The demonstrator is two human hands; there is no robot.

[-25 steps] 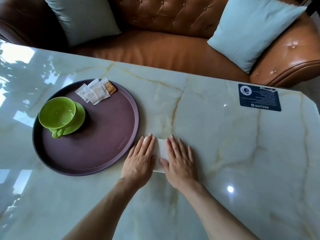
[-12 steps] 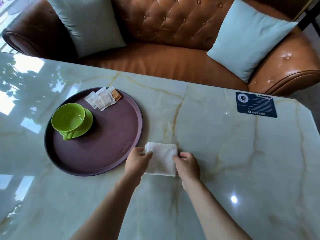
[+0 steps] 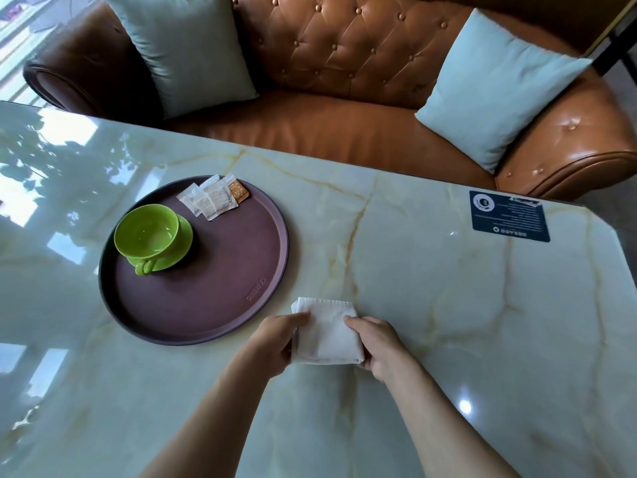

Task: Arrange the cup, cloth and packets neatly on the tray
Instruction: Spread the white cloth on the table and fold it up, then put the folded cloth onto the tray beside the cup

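A folded white cloth (image 3: 327, 331) is just right of the round brown tray (image 3: 220, 298), on or just above the marble table. My left hand (image 3: 275, 339) grips the cloth's left edge and my right hand (image 3: 381, 343) grips its right edge. On the tray's left part a green cup (image 3: 146, 231) stands on a green saucer (image 3: 179, 246), handle toward me. Several white packets (image 3: 208, 200) and an orange one (image 3: 239, 191) lie fanned at the tray's far rim.
The marble table (image 3: 448, 305) carries a dark blue card (image 3: 509, 215) at its far right corner. Behind the table stands a brown leather sofa (image 3: 344, 63) with two pale blue cushions (image 3: 496, 84).
My hands went from lying flat on the cloth to gripping it at both side edges. The camera has tilted up, showing more of the sofa.
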